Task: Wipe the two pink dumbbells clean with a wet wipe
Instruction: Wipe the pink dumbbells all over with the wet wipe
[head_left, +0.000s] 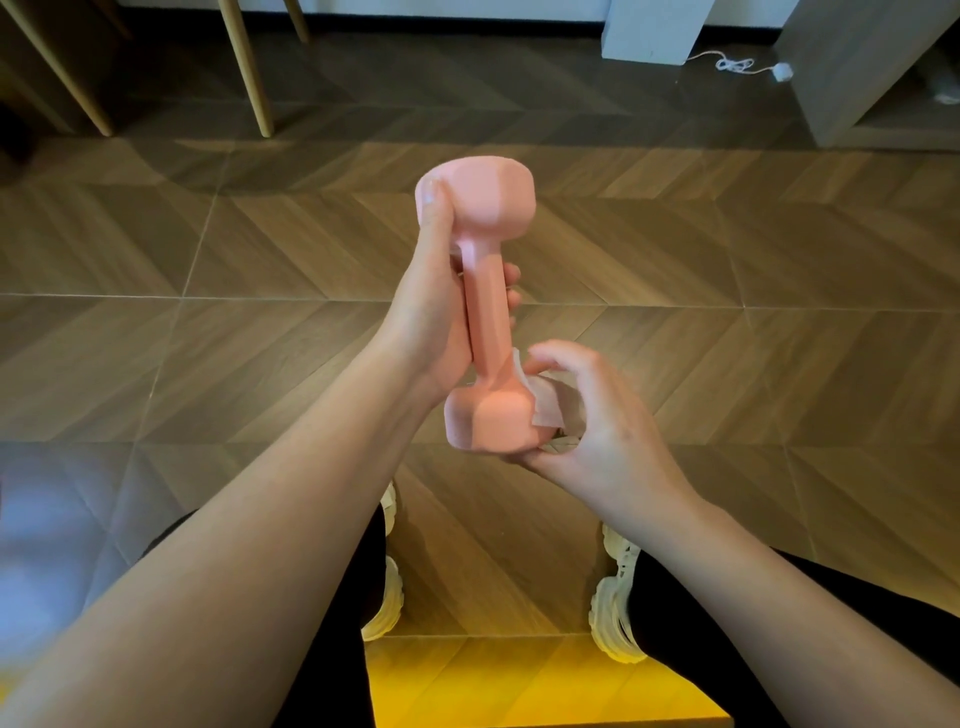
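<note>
one pink dumbbell (480, 312) — one wet wipe (550, 405)

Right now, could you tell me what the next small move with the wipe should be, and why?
Probably turn the wet wipe round the near head of the pink dumbbell: the right hand holds it against only that head's right side, its front face is bare, and the left hand grips the handle, steadying it.

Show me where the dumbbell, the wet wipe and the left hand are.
dumbbell (485, 306): head view, middle of its handle.
wet wipe (549, 410): head view, sheet beside the lower head.
left hand (431, 312): head view, middle, below the thumb.
</note>
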